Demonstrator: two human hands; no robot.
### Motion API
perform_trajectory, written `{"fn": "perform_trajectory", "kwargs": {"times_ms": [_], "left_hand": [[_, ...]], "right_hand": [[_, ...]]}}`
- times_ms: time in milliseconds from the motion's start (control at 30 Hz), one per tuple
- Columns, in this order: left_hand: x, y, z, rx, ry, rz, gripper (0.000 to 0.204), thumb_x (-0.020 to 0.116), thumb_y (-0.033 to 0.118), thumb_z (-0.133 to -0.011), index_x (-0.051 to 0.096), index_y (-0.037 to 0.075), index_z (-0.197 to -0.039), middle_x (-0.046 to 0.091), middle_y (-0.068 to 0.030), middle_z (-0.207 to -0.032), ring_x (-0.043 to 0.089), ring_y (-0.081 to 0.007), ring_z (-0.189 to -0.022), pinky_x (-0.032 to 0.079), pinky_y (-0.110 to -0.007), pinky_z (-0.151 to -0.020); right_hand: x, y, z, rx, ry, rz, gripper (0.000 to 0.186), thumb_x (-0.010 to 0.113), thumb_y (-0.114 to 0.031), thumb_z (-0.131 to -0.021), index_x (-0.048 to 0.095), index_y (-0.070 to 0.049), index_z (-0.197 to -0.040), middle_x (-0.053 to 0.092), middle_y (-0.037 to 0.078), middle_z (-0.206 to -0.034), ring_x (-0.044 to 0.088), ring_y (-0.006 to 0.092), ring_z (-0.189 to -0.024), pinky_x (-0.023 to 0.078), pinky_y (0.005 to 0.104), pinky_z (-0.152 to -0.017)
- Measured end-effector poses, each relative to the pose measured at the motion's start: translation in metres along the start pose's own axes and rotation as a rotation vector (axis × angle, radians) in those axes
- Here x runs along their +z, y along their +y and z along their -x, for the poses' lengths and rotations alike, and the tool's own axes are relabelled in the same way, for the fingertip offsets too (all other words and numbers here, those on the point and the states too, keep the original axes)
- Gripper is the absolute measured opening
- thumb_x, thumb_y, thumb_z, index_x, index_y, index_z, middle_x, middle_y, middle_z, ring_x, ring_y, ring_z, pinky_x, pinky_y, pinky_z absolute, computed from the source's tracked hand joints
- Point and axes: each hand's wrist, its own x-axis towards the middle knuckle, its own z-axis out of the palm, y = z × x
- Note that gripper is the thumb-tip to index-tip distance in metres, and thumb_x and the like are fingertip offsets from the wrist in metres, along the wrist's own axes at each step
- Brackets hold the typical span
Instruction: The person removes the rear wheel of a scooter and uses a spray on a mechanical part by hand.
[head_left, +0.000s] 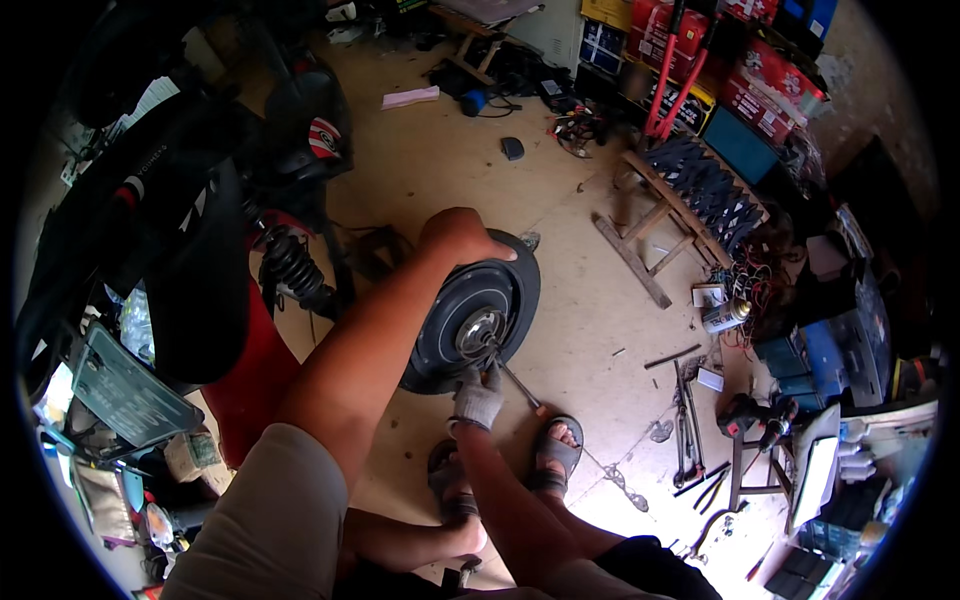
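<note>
A black wheel [433,340] with a tyre and a metal hub [481,333] stands tilted on the floor before my feet. My bare left hand [467,238] grips the tyre's far edge, its thumb lying along the rubber and the other fingers mostly hidden. At the near side of the hub, my right hand [479,400], in a pale knit glove, has its fingertips closed together by the axle. What they pinch there is too small to make out. From beside these fingers a thin dark rod or cable [522,386] with an orange end runs down toward my right sandal [557,452].
A red and black scooter [250,360] with a coil-spring shock absorber [290,265] fills the left. At the right stand a wooden rack [665,220], a spray can [727,316], a cordless drill [745,415] and loose tools. Stacked boxes [665,30] line the back right.
</note>
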Motion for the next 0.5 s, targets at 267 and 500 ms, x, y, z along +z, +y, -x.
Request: {"fn": "perform_trajectory", "kwargs": {"times_ms": [267,500], "left_hand": [[0.001,0.000,0.010,-0.025,0.029,0.038,0.081,0.090,0.066,-0.068,0.081,-0.001,-0.114,0.079,-0.0207,-0.121,0.075,-0.0359,-0.114,0.058,-0.044,-0.098],[-0.003,0.024,0.019,-0.017,0.037,0.006,0.084,0.086,0.070,-0.071,0.081,-0.002,-0.115,0.078,-0.0230,-0.121,0.075,-0.0367,-0.116,0.057,-0.043,-0.101]], "right_hand": [[0.005,-0.018,0.021,-0.057,0.083,0.338,0.049,0.066,-0.006,-0.102,0.060,0.001,-0.150,0.077,0.008,-0.107,0.069,0.0180,-0.091,0.056,0.0340,-0.084],[0.013,0.027,-0.017,-0.284,0.187,0.287,0.048,0.070,-0.005,-0.096,0.066,-0.001,-0.144,0.072,0.006,-0.090,0.065,0.0171,-0.072,0.052,0.0313,-0.065]]}}
